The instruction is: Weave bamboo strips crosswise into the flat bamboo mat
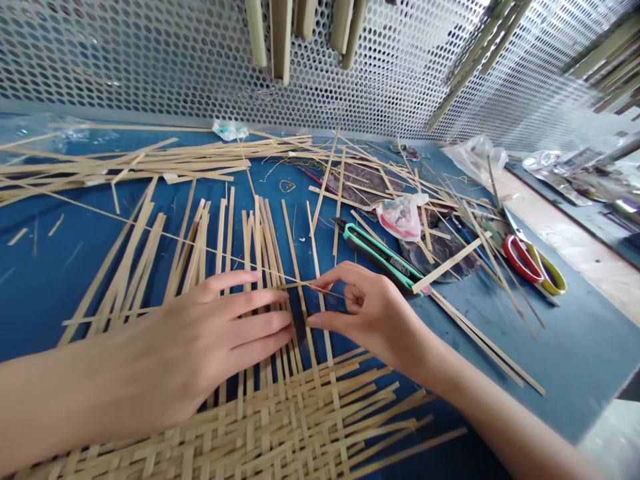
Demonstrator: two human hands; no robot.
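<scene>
A bamboo weave (260,427) lies in front of me, with several loose strip ends fanning away from it. My left hand (220,340) rests flat over these upright strips, fingers stretched out and close together. A long thin bamboo strip (200,248) crosses them from the far left and runs to my right hand (365,303). My right index finger touches this strip, and its end goes in at the curled fingers. The right thumb is apart from the index fingertip, beside one upright strip. The curled fingers partly hide the thin strip's end.
A green and black utility knife (383,257) lies right of my hands. Beyond it are a crumpled plastic bag (401,217) and red and yellow handled scissors (535,263). Loose bamboo strips (200,160) lie along the back of the blue table (585,347), before a perforated metal panel (165,60).
</scene>
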